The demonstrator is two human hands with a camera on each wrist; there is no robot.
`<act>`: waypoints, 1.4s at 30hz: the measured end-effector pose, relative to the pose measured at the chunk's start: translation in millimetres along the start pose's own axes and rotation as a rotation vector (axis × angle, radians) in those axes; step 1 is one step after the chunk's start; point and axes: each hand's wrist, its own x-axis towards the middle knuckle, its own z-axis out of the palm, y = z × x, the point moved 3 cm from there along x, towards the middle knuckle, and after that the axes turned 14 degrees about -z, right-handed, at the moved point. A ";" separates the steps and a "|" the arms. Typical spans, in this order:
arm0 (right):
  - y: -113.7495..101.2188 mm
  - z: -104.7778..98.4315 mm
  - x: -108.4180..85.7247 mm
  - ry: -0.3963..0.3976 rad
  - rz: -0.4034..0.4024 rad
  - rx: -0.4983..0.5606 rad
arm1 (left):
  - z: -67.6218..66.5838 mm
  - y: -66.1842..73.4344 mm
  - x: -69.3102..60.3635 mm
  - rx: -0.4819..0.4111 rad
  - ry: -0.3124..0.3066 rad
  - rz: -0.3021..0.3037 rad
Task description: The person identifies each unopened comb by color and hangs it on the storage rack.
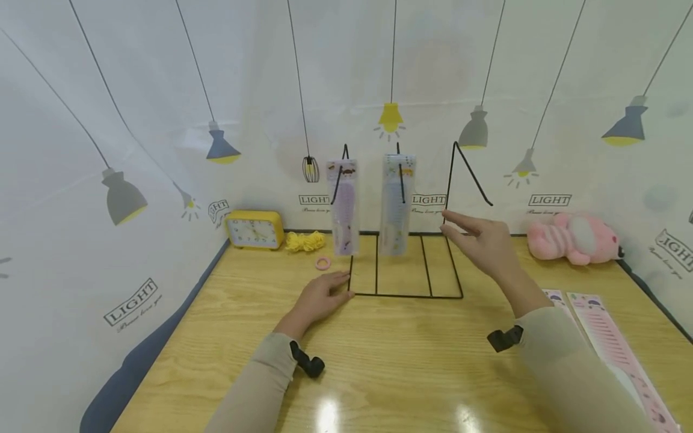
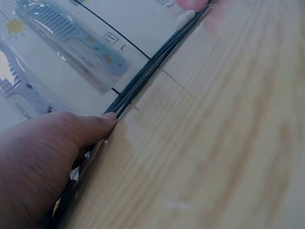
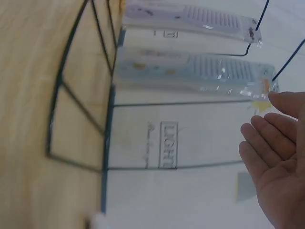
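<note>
A black wire display rack (image 1: 403,295) stands on the wooden table. From its left hook hangs a packaged purple comb (image 1: 345,207), and from the middle hook a packaged blue comb (image 1: 397,207). My left hand (image 1: 323,294) touches the front left corner of the rack's base; in the left wrist view its thumb (image 2: 95,128) lies against the wire while the other fingers are hidden. Beside the right upright, below the third hook (image 1: 472,171), my right hand (image 1: 479,243) is raised with fingers extended and nothing between them. Whether its fingertips touch the wire, I cannot tell.
Pink comb packages (image 1: 606,337) lie on the right, partly under my right sleeve. At the back right lies a pink plush toy (image 1: 576,239). A yellow clock (image 1: 254,230), yellow yarn (image 1: 304,242) and a pink ring (image 1: 322,263) sit at the back left, before the printed wall covering.
</note>
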 end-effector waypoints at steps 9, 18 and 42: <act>54.6 -37.0 -80.6 -0.132 0.120 -0.012 | -0.5 0.5 -0.8 -0.014 0.001 0.021; 149.6 -72.8 -173.3 -0.035 0.465 -0.001 | 0.1 -3.9 0.1 0.000 0.010 0.006; 155.2 -60.3 -173.0 -0.325 0.327 -0.215 | -0.5 0.0 -0.6 -0.021 0.009 0.009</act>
